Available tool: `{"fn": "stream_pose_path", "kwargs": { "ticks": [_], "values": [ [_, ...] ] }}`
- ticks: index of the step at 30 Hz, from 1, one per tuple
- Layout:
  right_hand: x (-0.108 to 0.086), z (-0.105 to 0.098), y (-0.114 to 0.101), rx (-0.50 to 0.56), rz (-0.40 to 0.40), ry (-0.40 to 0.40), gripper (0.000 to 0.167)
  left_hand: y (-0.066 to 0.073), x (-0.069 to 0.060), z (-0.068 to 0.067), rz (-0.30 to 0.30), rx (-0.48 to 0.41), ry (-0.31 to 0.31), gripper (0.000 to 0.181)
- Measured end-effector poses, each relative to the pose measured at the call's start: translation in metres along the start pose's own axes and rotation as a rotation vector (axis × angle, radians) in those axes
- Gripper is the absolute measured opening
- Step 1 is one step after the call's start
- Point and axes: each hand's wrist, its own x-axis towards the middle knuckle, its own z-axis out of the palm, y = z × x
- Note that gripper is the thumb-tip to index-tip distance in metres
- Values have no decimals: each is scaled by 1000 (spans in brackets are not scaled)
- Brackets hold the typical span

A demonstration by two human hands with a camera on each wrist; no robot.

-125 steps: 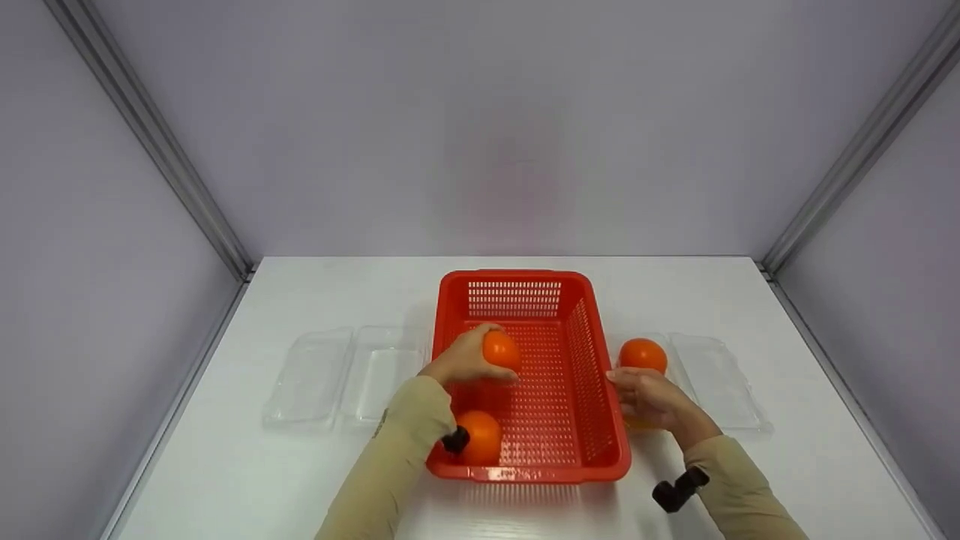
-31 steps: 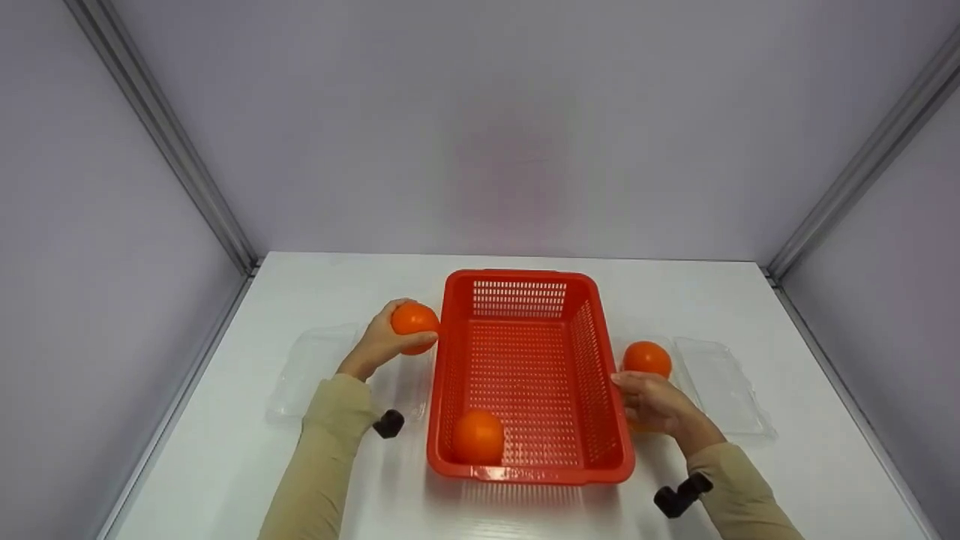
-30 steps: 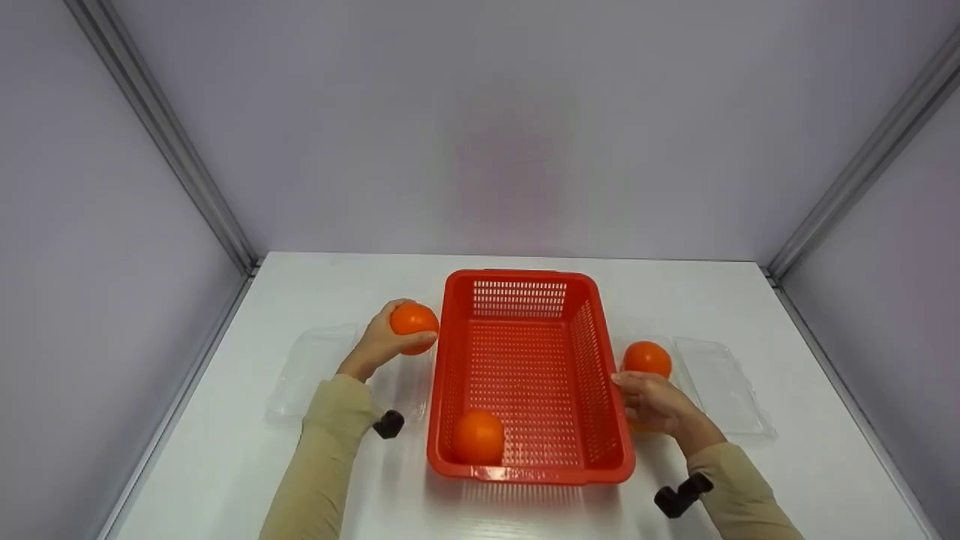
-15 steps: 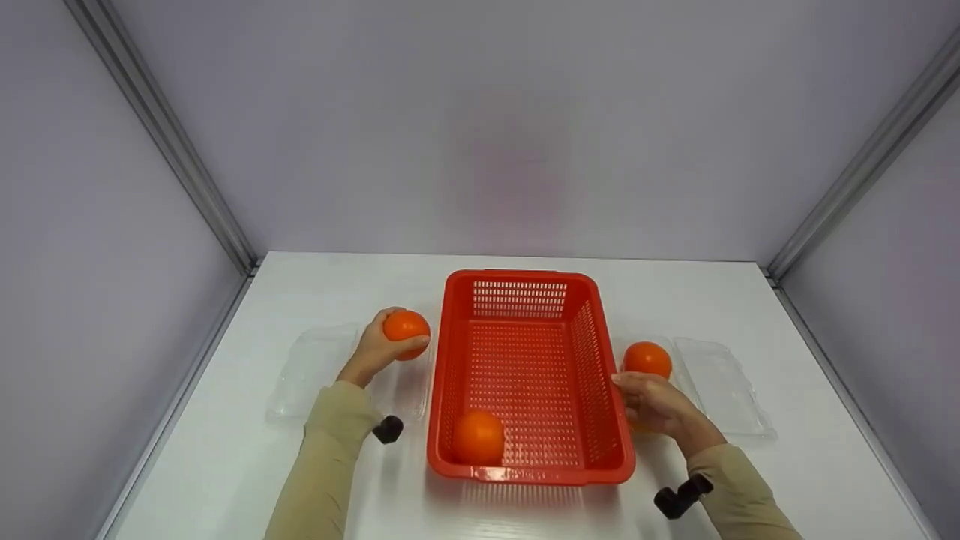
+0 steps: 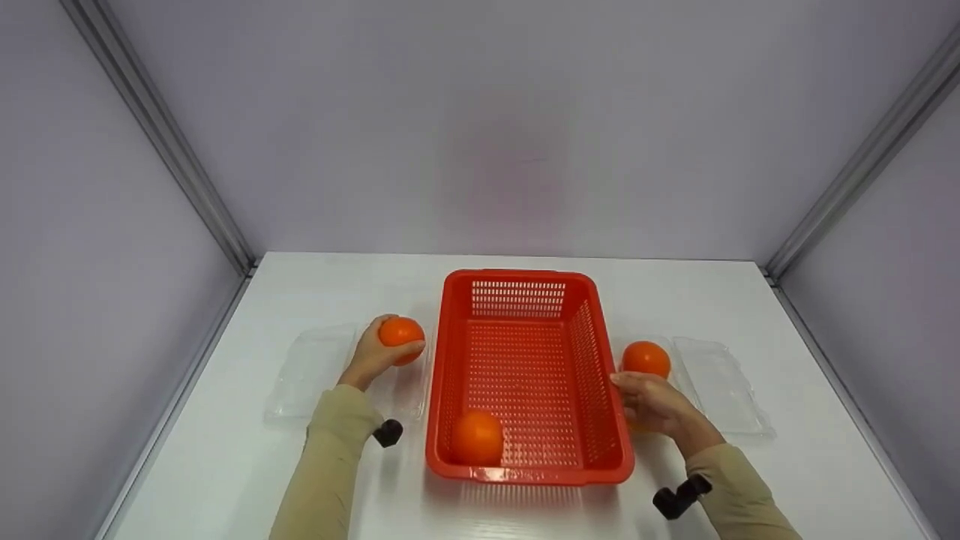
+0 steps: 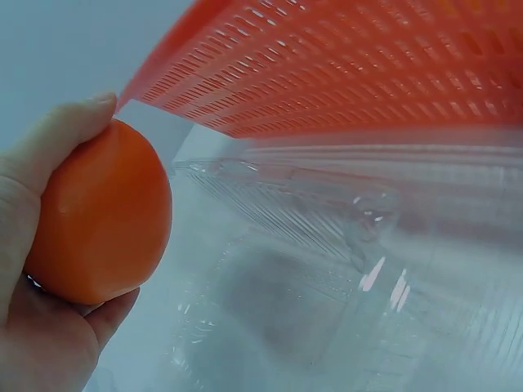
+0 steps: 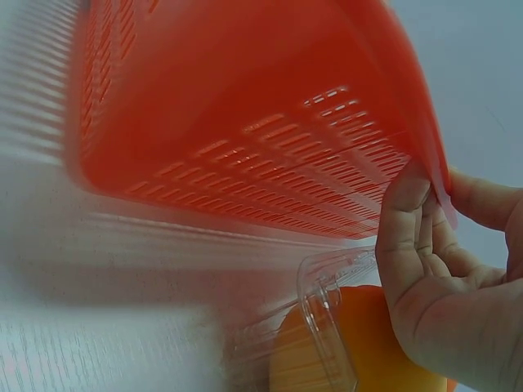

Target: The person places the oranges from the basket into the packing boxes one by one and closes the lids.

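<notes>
My left hand [image 5: 369, 358] grips an orange [image 5: 400, 334] above the base of an open clear plastic clamshell box [image 5: 405, 394], left of the red basket [image 5: 526, 475]. In the left wrist view, thumb and fingers wrap the orange [image 6: 106, 216], with the box [image 6: 270, 286] below and apart from it. My right hand [image 5: 660, 405] pinches the basket's right rim; the right wrist view shows thumb and fingers on either side of the rim [image 7: 433, 155]. Another orange [image 5: 478, 437] lies in the basket's near left corner.
Right of the basket, a second open clamshell box has its lid [image 5: 720, 386] folded outward. An orange [image 5: 646, 358] sits in its base, with a yellowish round shape [image 7: 364, 343] partly hidden under my right hand. The left box's lid [image 5: 307, 375] lies flat on the white table.
My left hand lifted the orange out of the basket, carried it left over the rim, and has lowered it toward the left box. My right hand has stayed on the rim.
</notes>
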Motion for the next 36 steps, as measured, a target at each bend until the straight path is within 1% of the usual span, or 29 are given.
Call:
{"fn": "stream_pose_path", "kwargs": {
  "ticks": [5, 10, 16, 19, 23, 27, 30, 36],
  "values": [
    [0, -1, 1, -10, -2, 0, 22, -5, 0, 3, 5, -5, 17, 83],
    [0, 1, 1, 2, -9, -4, 21, -10, 1, 7, 13, -6, 39, 83],
    [0, 0, 2, 1, -15, -9, 20, -16, 0, 10, 40, 35, 89, 81],
    [0, 0, 3, 2, -11, 4, 20, -17, 0, 11, 53, 53, 108, 79],
    [1, -1, 2, 6, 1, 13, 21, -19, 1, 12, 53, 55, 109, 80],
    [1, -1, 2, 9, -1, 14, 23, -20, 1, 15, 44, 61, 102, 80],
    [2, -1, 2, 5, -6, 10, 23, -21, 2, 17, 35, 62, 108, 80],
    [2, -1, 3, 14, 3, 3, 22, -23, 3, 21, 42, 64, 115, 80]
  ]
}}
